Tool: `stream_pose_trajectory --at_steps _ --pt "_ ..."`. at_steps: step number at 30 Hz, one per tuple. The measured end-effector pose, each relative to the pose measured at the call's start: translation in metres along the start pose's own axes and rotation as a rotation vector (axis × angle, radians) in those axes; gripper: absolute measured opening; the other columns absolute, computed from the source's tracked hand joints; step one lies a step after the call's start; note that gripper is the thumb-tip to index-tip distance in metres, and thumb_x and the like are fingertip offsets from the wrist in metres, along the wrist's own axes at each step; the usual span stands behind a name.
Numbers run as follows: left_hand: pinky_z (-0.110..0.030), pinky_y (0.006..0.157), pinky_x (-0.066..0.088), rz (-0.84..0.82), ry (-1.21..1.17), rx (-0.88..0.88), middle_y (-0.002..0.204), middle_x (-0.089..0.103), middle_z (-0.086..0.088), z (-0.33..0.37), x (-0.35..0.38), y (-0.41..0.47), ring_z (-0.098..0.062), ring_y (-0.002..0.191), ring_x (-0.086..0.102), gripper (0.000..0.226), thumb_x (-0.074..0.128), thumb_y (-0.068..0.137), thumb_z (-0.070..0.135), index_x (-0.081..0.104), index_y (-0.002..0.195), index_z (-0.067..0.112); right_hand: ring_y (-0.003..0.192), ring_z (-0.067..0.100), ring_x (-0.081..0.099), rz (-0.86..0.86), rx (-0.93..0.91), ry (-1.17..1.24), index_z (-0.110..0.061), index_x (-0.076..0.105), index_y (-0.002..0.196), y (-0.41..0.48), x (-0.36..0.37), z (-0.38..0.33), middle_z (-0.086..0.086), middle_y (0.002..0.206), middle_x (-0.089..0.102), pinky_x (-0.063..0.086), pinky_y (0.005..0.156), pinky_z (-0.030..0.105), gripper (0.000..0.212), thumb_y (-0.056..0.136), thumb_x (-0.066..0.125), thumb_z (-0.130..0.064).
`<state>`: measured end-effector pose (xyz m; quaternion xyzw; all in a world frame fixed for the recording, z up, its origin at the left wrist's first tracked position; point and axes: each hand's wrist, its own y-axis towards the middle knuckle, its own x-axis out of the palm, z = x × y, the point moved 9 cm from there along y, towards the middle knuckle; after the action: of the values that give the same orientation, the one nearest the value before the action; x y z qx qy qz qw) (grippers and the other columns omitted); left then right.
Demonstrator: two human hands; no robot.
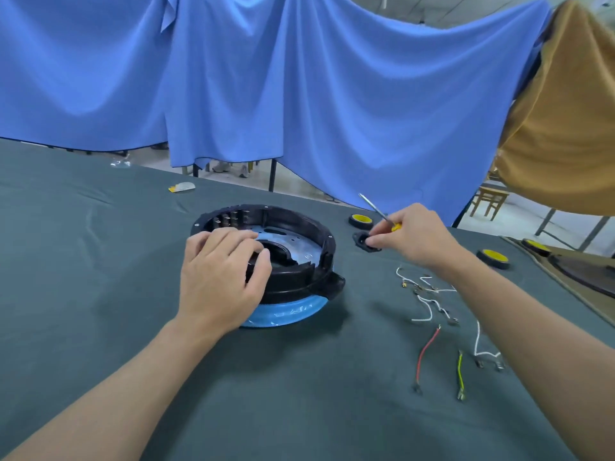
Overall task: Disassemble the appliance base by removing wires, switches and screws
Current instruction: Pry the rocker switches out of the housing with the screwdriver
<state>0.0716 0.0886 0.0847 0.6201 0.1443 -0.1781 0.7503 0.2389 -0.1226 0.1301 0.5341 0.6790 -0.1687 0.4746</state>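
We see the appliance base (293, 261) sitting near the middle of the dark green surface (100, 261). It is a round black shell with its open side up, a blue band showing around its lower edge and a pale metal plate inside. The left hand (219, 277) lies over the near-left part of the rim, and its fingers (229, 236) curl over the edge and grip the base, with the thumb against the black inner ring.

The right hand (416, 237) is just beside the base on its right. It is closed around a screwdriver (374, 207) – only a bit of the yellow handle shows, and the metal shaft sticks up and away to the left. The thumb and forefinger of this hand also pinch a small black part (361, 240), which is down at the surface; we cannot tell whether it touches it.

Loose wires lie well clear of the base, on the near right: a tangle of white wires (429, 301), a red wire (427, 354), a yellow-green wire (461, 371) and another white wire (479, 344) partly hidden by the right forearm. Two yellow-and-black discs – one (360, 221) behind the right hand, the other (493, 258) farther right – rest on the surface. A small white and yellow object (182, 187) lies near the far edge. Blue cloth (299, 94) hangs behind, with tan cloth (565, 128) at the right.
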Motion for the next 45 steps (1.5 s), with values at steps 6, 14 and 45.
stream_pose_trajectory --at_steps 6,14,45 --pt "-0.038 0.073 0.038 -0.015 0.106 0.031 0.059 0.062 0.003 0.010 0.004 -0.003 -0.027 0.068 0.057 0.049 0.039 0.098 0.029 0.058 0.056 0.012 0.085 0.032 0.061 0.019 0.183 -0.196 -0.026 0.072 0.077 -0.014 0.022 0.072 0.015 0.091 0.066 0.053 0.074 0.035 0.005 0.079 0.075 -0.029" --pt "-0.039 0.071 0.038 -0.019 0.129 0.031 0.051 0.055 0.001 0.011 0.006 0.000 -0.027 0.062 0.051 0.053 0.037 0.098 0.030 0.051 0.050 0.012 0.096 0.032 0.056 0.033 0.255 -0.207 -0.032 0.069 0.088 -0.018 0.035 0.088 0.010 0.104 0.064 0.049 0.078 0.035 0.012 0.078 0.075 -0.035" --pt "-0.034 0.089 0.031 -0.030 -0.192 -0.237 0.106 0.071 0.002 -0.028 -0.001 0.008 -0.021 0.109 0.056 0.037 0.040 0.090 0.032 0.073 0.090 0.014 0.036 0.012 0.015 -0.137 0.549 0.772 -0.023 0.038 0.059 -0.063 0.086 0.004 -0.006 0.050 0.034 0.014 0.042 0.019 0.050 0.064 0.087 -0.032"
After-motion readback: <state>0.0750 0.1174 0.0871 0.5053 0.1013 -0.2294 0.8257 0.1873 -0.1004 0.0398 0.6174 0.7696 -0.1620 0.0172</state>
